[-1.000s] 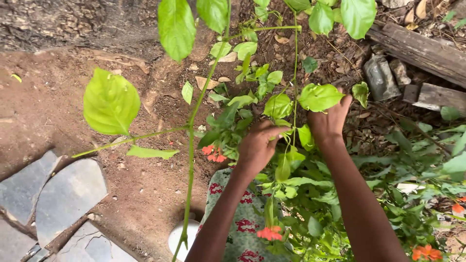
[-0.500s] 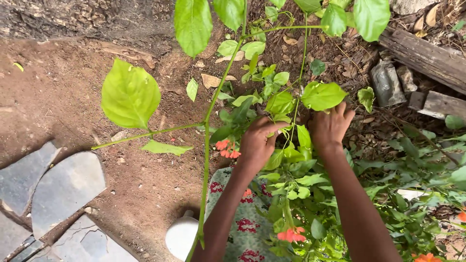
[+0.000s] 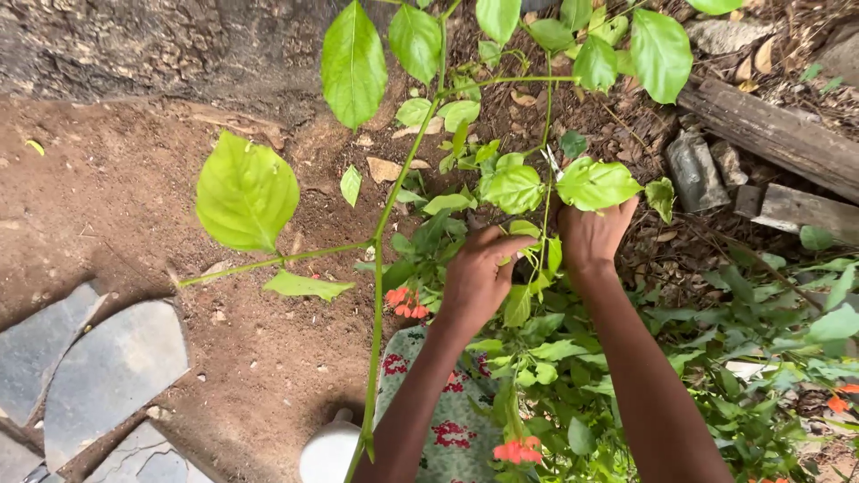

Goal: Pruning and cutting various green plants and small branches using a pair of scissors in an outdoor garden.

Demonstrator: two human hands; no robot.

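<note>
The left hand (image 3: 479, 273) pinches its fingers together on a thin green stem (image 3: 543, 224) among the leaves. The right hand (image 3: 591, 234) is curled, its fingertips hidden under a broad leaf (image 3: 595, 183), so its grip cannot be told. Both hands sit close together in the middle of the plant (image 3: 501, 192), the stem running upright between them. Orange flowers (image 3: 403, 302) hang just left of the left wrist. Bare soil (image 3: 107, 206) lies to the left, flat stones (image 3: 107, 367) lower left, weathered planks (image 3: 778, 134) upper right.
</note>
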